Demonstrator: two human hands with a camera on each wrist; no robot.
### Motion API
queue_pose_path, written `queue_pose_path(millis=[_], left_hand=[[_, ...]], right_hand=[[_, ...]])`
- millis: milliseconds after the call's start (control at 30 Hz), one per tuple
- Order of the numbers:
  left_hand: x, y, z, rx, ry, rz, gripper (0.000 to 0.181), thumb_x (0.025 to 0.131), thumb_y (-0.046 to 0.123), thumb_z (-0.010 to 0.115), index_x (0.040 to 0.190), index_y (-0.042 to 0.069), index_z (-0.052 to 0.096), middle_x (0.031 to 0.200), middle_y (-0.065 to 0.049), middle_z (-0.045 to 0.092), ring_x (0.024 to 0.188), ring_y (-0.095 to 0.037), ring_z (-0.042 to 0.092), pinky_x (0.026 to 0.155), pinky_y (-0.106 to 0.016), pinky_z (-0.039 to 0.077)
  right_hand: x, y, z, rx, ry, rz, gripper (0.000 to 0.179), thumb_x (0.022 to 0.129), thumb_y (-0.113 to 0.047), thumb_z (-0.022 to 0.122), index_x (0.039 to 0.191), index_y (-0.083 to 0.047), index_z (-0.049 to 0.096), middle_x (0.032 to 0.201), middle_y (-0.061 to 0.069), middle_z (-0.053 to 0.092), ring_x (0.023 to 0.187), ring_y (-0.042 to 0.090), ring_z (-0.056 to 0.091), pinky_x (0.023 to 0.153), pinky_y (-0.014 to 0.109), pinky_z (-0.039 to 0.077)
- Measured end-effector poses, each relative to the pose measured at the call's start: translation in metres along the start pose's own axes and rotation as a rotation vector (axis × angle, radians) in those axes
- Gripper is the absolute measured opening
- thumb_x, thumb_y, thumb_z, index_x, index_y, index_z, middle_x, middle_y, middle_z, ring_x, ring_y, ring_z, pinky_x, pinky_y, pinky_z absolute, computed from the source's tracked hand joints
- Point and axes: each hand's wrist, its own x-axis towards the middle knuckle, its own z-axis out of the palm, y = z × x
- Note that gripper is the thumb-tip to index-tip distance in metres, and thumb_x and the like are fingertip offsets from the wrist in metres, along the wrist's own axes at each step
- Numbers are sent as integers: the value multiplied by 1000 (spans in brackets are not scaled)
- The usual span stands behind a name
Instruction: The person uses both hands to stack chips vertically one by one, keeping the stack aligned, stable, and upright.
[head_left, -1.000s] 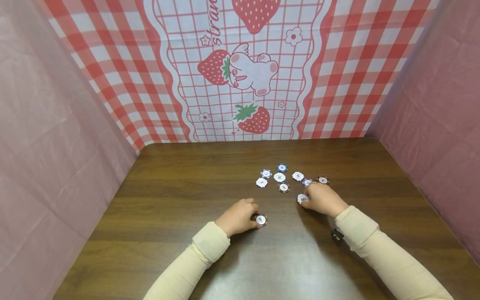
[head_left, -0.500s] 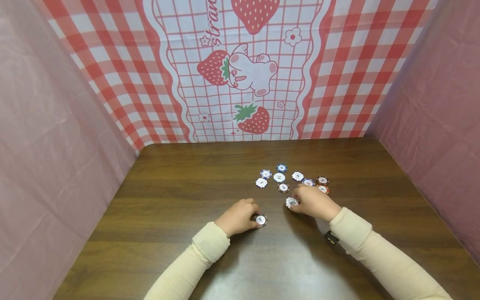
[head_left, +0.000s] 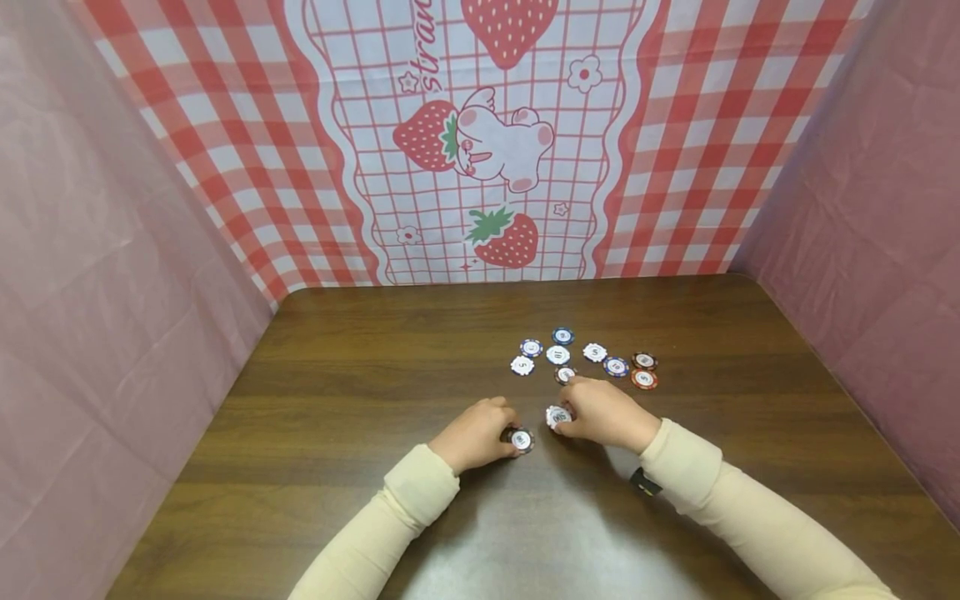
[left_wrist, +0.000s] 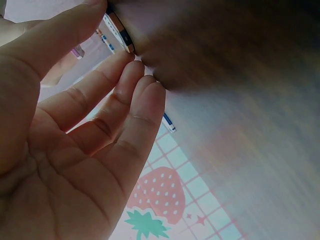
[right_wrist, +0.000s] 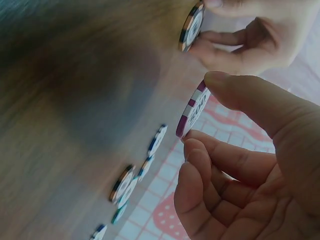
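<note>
500 chip (head_left: 557, 417) now nearer left hand (head_left: 477, 435), still in right hand (head_left: 606, 412)

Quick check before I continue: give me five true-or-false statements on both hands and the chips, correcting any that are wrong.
1. The left hand pinches a round black-and-orange chip. True.
2. The right hand holds nothing. False: it pinches a round white-and-purple chip marked 500.
3. The two held chips touch each other. False: there is a gap between them.
4. The round red-edged chip lies nearer the person than the round dark brown chip beside it. True.
5. The loose chips are piled in one stack. False: they lie spread out on the brown wood-grain table.
</note>
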Motion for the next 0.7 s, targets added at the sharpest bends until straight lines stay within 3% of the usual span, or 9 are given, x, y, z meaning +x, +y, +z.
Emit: queue_pose_path(millis=[400,700], left_hand=[[-1,-1,2,-6,9,-2,23,76,29,81,91,15,73,86,1,62,76,-11,54,72,-26,46],[-2,-1,0,-9,0,-10,25,75,28,82,93,14,73,87,1,61,76,-11,54,72,-27,46]], right_hand=[[9,-19,11,-17,-5,-104,19,71,-24,80,73,-12,66,71,-5,48,58,7,41,52,23,34],[12,-28,19,7,-23,-129,19,71,-25,80,76,-11,68,71,-6,48,59,6,41,52,21,35]])
